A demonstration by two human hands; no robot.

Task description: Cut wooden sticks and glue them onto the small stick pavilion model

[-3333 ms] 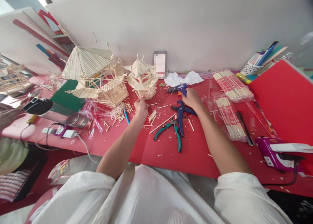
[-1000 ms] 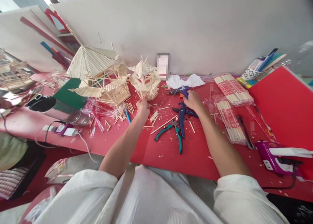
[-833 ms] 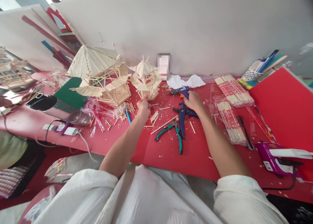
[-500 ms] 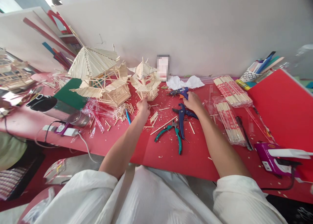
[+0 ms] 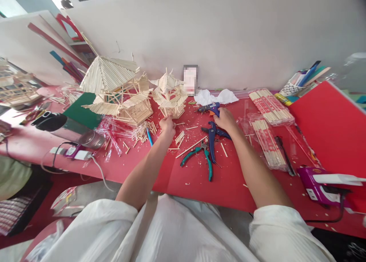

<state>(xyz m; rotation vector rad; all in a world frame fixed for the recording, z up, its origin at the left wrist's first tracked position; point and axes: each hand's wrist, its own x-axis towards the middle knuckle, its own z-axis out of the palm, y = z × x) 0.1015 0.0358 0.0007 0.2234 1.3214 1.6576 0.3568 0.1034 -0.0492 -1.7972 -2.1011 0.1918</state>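
My right hand (image 5: 225, 119) is wrapped round the handle of a blue hot glue gun (image 5: 208, 108), whose nozzle points left. My left hand (image 5: 168, 126) is closed in a pinch at the front foot of a small stick-built pavilion model (image 5: 169, 94). Whatever its fingertips may hold is too small to make out. Short cut wooden sticks (image 5: 180, 137) lie just right of that hand. Below the glue gun rest a blue-handled cutter (image 5: 212, 140) and green-handled pliers (image 5: 197, 152). A larger stick-built pavilion (image 5: 114, 82) stands to the left.
Packs of wooden sticks (image 5: 270, 140) and a red board (image 5: 331, 132) lie to the right, with a purple power socket (image 5: 314, 185) near the edge. White tissue (image 5: 217, 97) and a phone (image 5: 190, 80) are at the back. A clear bottle (image 5: 77, 130) lies left.
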